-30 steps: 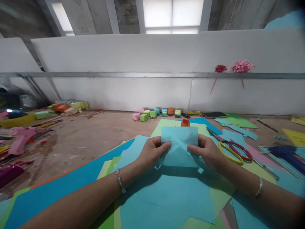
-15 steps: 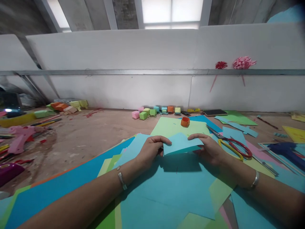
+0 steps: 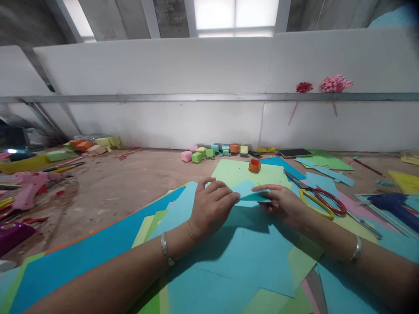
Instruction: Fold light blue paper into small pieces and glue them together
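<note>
A small light-blue piece of paper (image 3: 250, 192) is held between my two hands, tilted a little above the sheets. My left hand (image 3: 212, 205) pinches its left side, with the fingers bent over it and covering that end. At the paper's right end, my right hand (image 3: 283, 201) grips it between the thumb and fingers. Beneath both hands lies a large light-blue sheet (image 3: 229, 270), with their shadow and a short red mark on it. An orange folded paper ring (image 3: 254, 165) sits just beyond, on a pale green sheet (image 3: 225, 171).
Scissors (image 3: 319, 201) with red and yellow handles lie to the right, near a dark blue glue gun (image 3: 393, 207). Small paper cubes (image 3: 197, 157) line the back by the white wall. On the left are a pink glue gun (image 3: 28, 187) and a purple object (image 3: 15, 234).
My left hand has turned over and slid right across the paper, its fingers now bent on top. The paper appears narrower and flatter. My right hand keeps its hold.
</note>
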Tool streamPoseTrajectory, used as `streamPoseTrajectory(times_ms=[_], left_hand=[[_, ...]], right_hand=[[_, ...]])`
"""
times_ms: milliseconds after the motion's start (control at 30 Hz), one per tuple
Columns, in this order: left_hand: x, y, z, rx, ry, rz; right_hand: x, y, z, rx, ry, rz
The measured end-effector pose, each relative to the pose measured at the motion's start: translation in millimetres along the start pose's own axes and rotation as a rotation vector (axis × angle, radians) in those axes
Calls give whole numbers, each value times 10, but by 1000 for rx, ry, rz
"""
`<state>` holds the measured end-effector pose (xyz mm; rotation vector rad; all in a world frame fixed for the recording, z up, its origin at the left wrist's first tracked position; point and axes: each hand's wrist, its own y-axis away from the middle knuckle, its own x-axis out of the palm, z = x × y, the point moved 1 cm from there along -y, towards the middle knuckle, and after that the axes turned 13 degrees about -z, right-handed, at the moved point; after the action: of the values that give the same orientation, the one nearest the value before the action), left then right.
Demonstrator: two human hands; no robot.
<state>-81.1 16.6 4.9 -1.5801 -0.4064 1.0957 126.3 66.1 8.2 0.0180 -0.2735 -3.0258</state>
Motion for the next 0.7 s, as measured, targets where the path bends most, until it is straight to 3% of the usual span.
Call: streamPoseTrajectory(times_ms=[133, 300, 433, 700], left_hand=[[67, 30, 97, -115, 31, -41], [91, 58, 119, -256, 84, 79], [87, 48, 87, -366, 193, 132], [88, 21, 78, -648, 398, 131]], right_hand=[[-60, -40, 13, -352, 229, 54], [-84, -34, -5, -619, 343, -29], [-44, 55, 35, -677, 387, -154], [-21, 85, 58, -704, 452, -171]])
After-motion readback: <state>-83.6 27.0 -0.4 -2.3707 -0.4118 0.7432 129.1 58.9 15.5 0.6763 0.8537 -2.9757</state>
